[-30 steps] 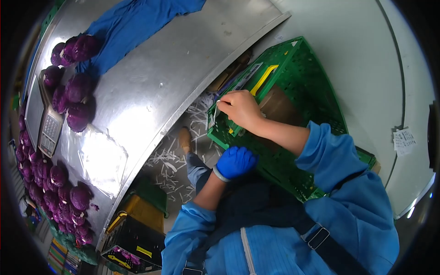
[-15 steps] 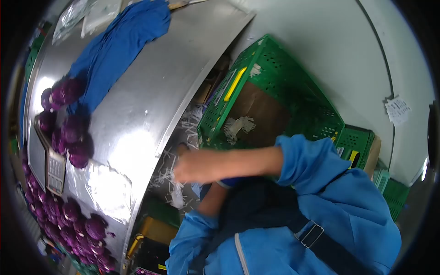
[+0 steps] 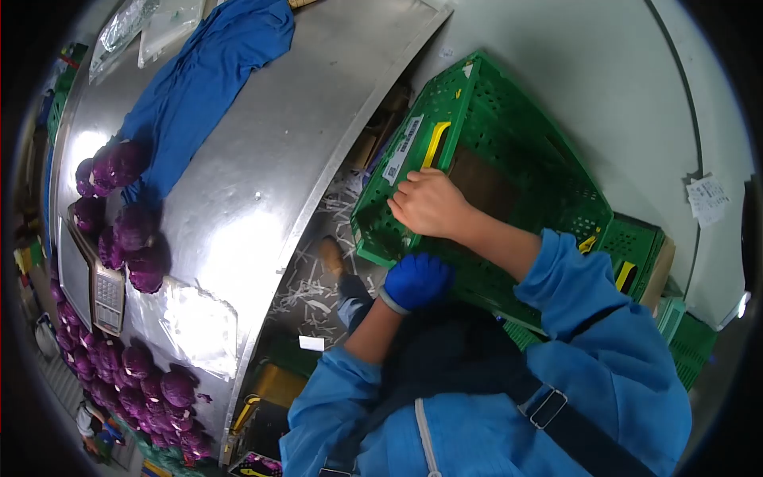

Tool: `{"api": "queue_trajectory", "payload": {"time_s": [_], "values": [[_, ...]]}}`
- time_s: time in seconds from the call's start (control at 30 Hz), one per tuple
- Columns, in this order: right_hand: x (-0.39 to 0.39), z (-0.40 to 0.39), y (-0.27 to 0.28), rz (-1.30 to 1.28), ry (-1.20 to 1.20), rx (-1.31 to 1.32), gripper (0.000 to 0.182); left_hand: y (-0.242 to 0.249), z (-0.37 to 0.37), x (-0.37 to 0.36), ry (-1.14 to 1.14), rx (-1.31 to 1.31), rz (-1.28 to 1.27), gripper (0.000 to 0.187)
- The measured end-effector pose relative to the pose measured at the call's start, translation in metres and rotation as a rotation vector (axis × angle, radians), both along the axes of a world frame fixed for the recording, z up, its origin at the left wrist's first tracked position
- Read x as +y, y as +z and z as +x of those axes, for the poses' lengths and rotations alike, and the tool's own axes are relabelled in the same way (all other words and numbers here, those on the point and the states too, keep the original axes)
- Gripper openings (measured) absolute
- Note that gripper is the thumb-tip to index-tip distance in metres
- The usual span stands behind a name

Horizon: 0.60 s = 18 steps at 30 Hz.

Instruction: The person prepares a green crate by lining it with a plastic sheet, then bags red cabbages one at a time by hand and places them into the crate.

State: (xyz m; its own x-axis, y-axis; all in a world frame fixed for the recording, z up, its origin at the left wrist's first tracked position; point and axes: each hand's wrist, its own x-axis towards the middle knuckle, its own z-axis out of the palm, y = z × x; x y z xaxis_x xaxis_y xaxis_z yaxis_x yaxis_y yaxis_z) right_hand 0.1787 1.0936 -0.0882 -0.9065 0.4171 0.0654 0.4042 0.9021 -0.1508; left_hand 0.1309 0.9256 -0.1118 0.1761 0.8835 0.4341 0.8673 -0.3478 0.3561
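My right hand (image 3: 429, 203), bare, has its fingers wrapped over the near rim of a green perforated crate (image 3: 520, 143), just below the crate's yellow handle (image 3: 435, 145). My left hand (image 3: 417, 282) wears a blue glove and is closed at the crate's lower left corner; what its fingers hold, if anything, is hidden. Brown cardboard (image 3: 481, 181) shows inside the crate.
Left stands a metal table (image 3: 306, 87) with a blue cloth (image 3: 211, 79), purple cabbages (image 3: 135, 226), a scale (image 3: 107, 290) and plastic bags (image 3: 195, 326). Paper shreds (image 3: 306, 294) litter the floor. More green crates (image 3: 632, 246) stand at right.
My right hand has moved up and right onto the crate's rim. My gloved left hand has come into view beside the crate. The white shreds at my hand are gone from the crate's inside.
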Motion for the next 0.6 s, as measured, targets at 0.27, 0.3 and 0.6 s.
{"api": "queue_trajectory", "payload": {"time_s": [0.27,0.3,0.6], "values": [[0.018,-0.062,-0.004,-0.087,-0.19,0.294,0.027,-0.003,0.014,-0.001,-0.002,-0.079,-0.153,0.007],[0.019,-0.057,-0.002,-0.076,-0.186,0.293,0.027,-0.003,0.016,0.003,-0.049,-0.132,-0.119,0.007],[0.022,-0.057,0.018,-0.177,-0.097,-0.064,0.026,-0.023,0.024,0.009,-0.128,-0.349,0.028,0.009]]}}
